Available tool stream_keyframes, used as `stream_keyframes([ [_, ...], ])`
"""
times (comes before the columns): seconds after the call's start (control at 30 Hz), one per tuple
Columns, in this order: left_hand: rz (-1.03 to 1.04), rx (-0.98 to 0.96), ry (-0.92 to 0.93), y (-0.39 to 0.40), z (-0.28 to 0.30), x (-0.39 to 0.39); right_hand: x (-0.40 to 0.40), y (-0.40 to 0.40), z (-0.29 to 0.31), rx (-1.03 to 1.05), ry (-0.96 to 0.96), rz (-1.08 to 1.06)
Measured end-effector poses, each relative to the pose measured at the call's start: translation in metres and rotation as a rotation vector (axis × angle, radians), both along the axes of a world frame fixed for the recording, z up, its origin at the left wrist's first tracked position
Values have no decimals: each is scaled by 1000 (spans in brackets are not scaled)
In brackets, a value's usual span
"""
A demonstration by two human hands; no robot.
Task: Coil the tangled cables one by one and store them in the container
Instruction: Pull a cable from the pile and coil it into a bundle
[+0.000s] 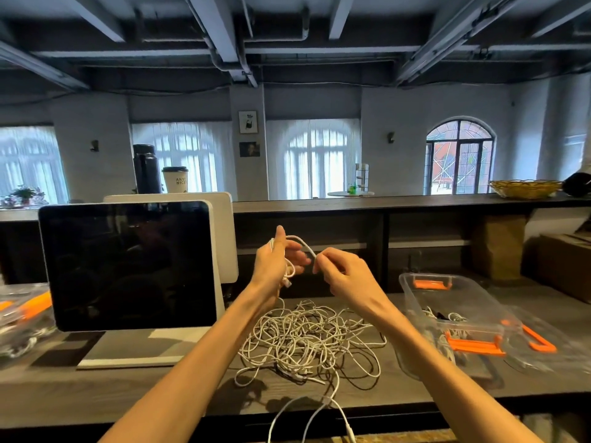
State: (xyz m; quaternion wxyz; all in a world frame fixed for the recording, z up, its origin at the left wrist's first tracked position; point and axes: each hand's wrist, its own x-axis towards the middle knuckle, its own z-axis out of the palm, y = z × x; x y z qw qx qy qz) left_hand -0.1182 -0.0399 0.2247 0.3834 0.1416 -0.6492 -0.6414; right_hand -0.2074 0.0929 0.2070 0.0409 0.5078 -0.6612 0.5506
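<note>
A heap of tangled white cables [307,340] lies on the dark wooden counter in front of me, with loops hanging over the front edge. Above the heap, my left hand [278,260] holds a small coil of white cable [299,239], its loops running over the fingers and one plug end dangling below the palm. My right hand [342,273] pinches the same cable just right of the left hand. To the right stands the clear plastic container [454,302] with orange latches, with some coiled white and dark cables inside it.
A large dark-screened monitor [128,266] on a white stand is at the left. The container's clear lid [543,343] with an orange clip lies at the far right. Another clear box [22,314] sits at the left edge. A raised shelf [383,199] runs behind.
</note>
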Motion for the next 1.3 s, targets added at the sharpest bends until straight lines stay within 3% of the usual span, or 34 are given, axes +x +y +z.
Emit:
stream_keyframes([
  [0.13,-241,256,107,7,7,-2,10,-13,-11,102,115,-42],
  [0.33,-245,420,214,0,9,-7,14,-13,-17,130,-4,77],
  [0.5,-128,306,253,-24,20,-2,-6,4,-34,382,-18,136],
  [0.67,45,-184,-148,-29,7,-4,-17,6,-23,122,93,157],
  [0.77,-43,-323,-291,-20,0,-11,-16,-4,-6,100,160,142],
  [0.93,-284,-204,-320,-15,-5,-15,-27,-19,5,61,162,114],
  [1.07,-350,-209,-309,-19,-6,-22,-34,-31,5,-23,124,60],
  [1.17,-514,-53,-289,-19,-10,-20,-43,-33,5,-89,46,16],
  [1.3,-647,44,-201,-23,-17,-21,-48,-37,-3,-26,-40,62],
])
